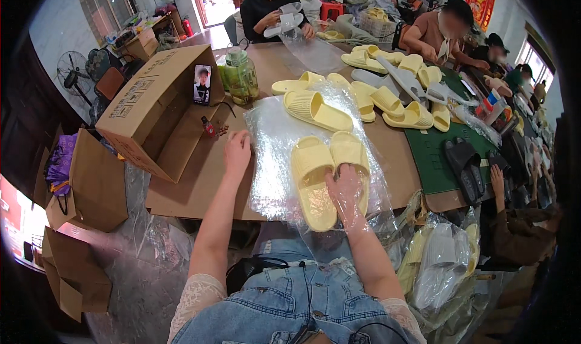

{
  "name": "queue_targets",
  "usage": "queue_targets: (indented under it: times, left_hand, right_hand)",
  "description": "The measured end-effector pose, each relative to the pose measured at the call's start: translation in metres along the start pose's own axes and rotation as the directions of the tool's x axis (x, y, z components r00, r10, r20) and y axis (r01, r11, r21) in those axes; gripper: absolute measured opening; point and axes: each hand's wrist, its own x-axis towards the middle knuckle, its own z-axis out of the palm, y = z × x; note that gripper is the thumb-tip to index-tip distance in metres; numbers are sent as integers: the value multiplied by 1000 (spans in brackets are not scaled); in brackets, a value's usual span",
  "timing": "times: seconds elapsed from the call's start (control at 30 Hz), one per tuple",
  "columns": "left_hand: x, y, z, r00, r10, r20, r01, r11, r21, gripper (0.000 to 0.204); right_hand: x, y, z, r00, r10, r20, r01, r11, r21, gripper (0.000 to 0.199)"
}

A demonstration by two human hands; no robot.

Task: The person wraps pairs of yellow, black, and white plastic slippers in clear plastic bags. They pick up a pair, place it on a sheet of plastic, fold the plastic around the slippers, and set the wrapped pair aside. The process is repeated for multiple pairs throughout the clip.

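A pair of pale yellow slippers [316,201] lies side by side over a stack of clear plastic bags [272,180] at the table's near edge. My right hand [345,192] is closed on the slippers where their inner edges meet, with clear film over the hand and wrist. Its fingertips are partly hidden by the straps. To the left of the bags, my left hand [237,150] rests on the brown table covering, holding nothing, its fingers slightly bent and apart. Just beyond the pair, a single yellow slipper [318,109] lies on the bags.
An open cardboard box [160,111] with a propped phone [202,85] stands at left, beside a green-tinted jar [241,77]. Yellow and grey slippers [399,102] pile up at far right. Dark slippers [463,171] lie on a green mat [430,162]. Several people work around the table.
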Motion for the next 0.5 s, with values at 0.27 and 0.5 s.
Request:
queue_targets:
  times: [0.27, 0.5]
  left_hand:
    - [72, -55, 7, 979, 67, 193, -181, 718, 672, 16]
    - [83, -48, 21, 969, 60, 238, -227, 589, 776, 15]
  right_hand:
    - [0, -2, 0, 999, -15, -43, 13, 999, -31, 37]
    - [0, 4, 0, 999, -9, -45, 7, 999, -40, 38]
